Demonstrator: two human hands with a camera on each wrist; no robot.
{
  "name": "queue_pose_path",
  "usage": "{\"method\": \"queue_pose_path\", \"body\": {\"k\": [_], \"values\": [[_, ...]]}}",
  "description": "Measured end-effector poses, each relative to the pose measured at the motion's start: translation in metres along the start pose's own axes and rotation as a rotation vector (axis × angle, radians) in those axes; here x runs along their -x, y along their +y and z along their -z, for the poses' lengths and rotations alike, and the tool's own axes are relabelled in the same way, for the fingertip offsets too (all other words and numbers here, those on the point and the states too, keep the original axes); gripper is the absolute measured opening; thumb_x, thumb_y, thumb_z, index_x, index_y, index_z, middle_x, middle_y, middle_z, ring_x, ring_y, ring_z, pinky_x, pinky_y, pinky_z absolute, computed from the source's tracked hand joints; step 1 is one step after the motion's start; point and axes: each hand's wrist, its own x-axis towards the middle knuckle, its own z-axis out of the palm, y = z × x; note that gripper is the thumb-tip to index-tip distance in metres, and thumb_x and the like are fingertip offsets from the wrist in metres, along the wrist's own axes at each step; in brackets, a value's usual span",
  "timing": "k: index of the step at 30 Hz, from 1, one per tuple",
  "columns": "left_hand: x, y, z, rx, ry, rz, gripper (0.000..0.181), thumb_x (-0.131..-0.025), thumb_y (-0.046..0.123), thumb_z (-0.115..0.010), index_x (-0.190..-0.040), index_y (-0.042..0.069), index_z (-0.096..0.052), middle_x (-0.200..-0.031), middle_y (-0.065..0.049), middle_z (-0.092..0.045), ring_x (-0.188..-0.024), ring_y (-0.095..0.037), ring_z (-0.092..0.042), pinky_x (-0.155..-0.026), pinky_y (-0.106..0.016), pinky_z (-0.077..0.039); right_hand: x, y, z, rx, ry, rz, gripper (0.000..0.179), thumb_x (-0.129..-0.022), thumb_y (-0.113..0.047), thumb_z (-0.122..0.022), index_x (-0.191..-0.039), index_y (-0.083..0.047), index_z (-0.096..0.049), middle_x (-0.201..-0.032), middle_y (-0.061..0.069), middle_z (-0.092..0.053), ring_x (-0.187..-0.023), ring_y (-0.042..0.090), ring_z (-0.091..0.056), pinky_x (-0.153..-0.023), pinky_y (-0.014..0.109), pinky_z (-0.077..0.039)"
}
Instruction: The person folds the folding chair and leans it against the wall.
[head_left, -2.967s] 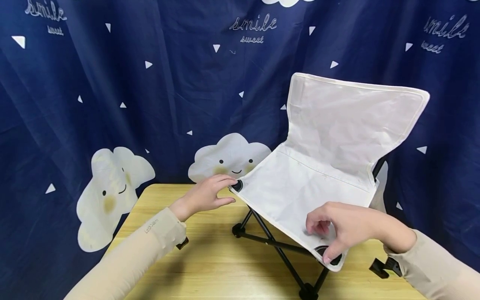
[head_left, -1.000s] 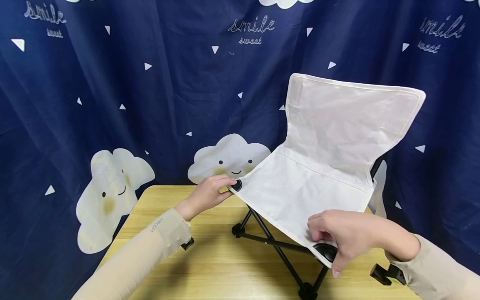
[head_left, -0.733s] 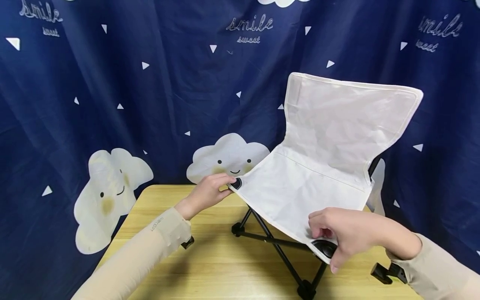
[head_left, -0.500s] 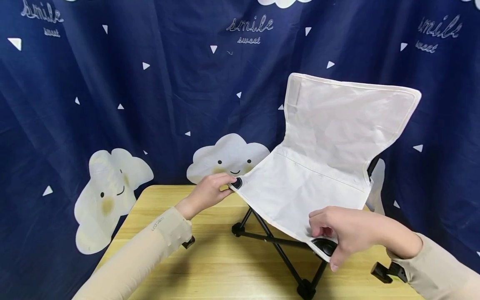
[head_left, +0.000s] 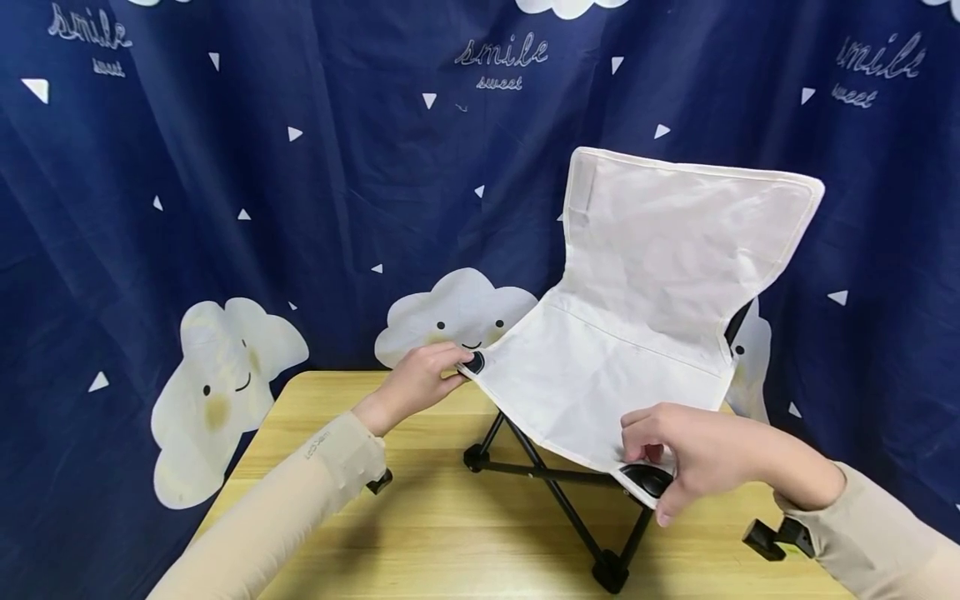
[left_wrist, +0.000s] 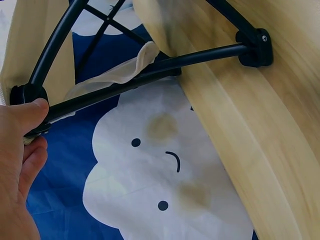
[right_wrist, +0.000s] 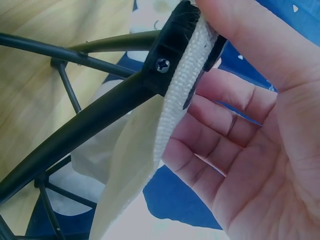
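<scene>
A folding chair with white fabric and a black tube frame stands unfolded on the wooden table. My left hand pinches its front left seat corner, by the black corner patch. In the left wrist view that thumb presses the black joint where the tubes meet. My right hand grips the front right corner, fingers over the seat and thumb at the edge beside the black patch. In the right wrist view, the woven seat edge and black plastic end piece sit between thumb and curled fingers.
The wooden table lies under the chair, whose black foot is close to the front. Behind hangs a dark blue curtain with white clouds and triangles. Black camera mounts sit at the cuffs.
My left thumb and fingers have come together on the chair's corner, and the right thumb has slid over the seat edge. The chair's backrest and right front corner have shifted left, the corner also upward.
</scene>
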Motion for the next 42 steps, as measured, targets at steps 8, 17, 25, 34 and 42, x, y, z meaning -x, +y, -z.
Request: {"method": "queue_pose_path", "body": {"k": [8, 17, 25, 34, 42], "values": [[-0.003, -0.001, 0.000, -0.006, -0.002, 0.008, 0.030, -0.084, 0.003, -0.093, -0.111, 0.002, -0.080, -0.107, -0.010, -0.082, -0.098, -0.024, -0.080, -0.086, -0.036, -0.068, -0.002, 0.004, -0.002, 0.021, 0.059, 0.081, 0.045, -0.070, -0.033, -0.100, -0.095, -0.025, -0.064, -0.089, -0.013, -0.058, -0.080, -0.010, -0.050, -0.070, 0.008, -0.047], [-0.007, -0.002, -0.001, -0.019, 0.015, 0.000, 0.031, -0.082, 0.003, -0.094, -0.110, 0.001, -0.079, -0.107, -0.011, -0.082, -0.098, -0.026, -0.080, -0.088, -0.038, -0.067, -0.001, 0.006, -0.001, 0.017, 0.089, 0.077, 0.041, -0.071, -0.028, -0.100, -0.099, -0.027, -0.069, -0.092, -0.016, -0.061, -0.083, -0.007, -0.058, -0.072, 0.013, -0.054], [-0.011, -0.002, -0.003, -0.002, 0.029, 0.000, 0.030, -0.084, 0.003, -0.092, -0.111, 0.001, -0.080, -0.107, -0.011, -0.082, -0.099, -0.026, -0.080, -0.089, -0.039, -0.067, 0.000, 0.007, 0.000, 0.031, 0.118, 0.061, 0.042, -0.070, -0.024, -0.099, -0.101, -0.028, -0.070, -0.092, -0.018, -0.062, -0.085, -0.006, -0.058, -0.073, 0.015, -0.054], [-0.016, -0.002, -0.005, -0.002, 0.050, -0.004, 0.029, -0.083, 0.002, -0.092, -0.110, 0.000, -0.080, -0.107, -0.011, -0.082, -0.100, -0.026, -0.080, -0.090, -0.039, -0.067, 0.000, 0.009, 0.005, 0.047, 0.145, 0.082, 0.040, -0.075, -0.025, -0.099, -0.105, -0.023, -0.074, -0.096, -0.016, -0.067, -0.088, -0.003, -0.061, -0.074, 0.018, -0.056], [-0.022, -0.001, -0.005, 0.009, 0.074, -0.015, 0.029, -0.083, 0.003, -0.093, -0.109, 0.000, -0.081, -0.108, -0.013, -0.083, -0.101, -0.027, -0.080, -0.091, -0.039, -0.067, 0.000, 0.009, 0.008, 0.062, 0.167, 0.064, 0.040, -0.074, -0.023, -0.098, -0.107, -0.023, -0.075, -0.097, -0.017, -0.069, -0.090, -0.002, -0.063, -0.076, 0.021, -0.057]]}}
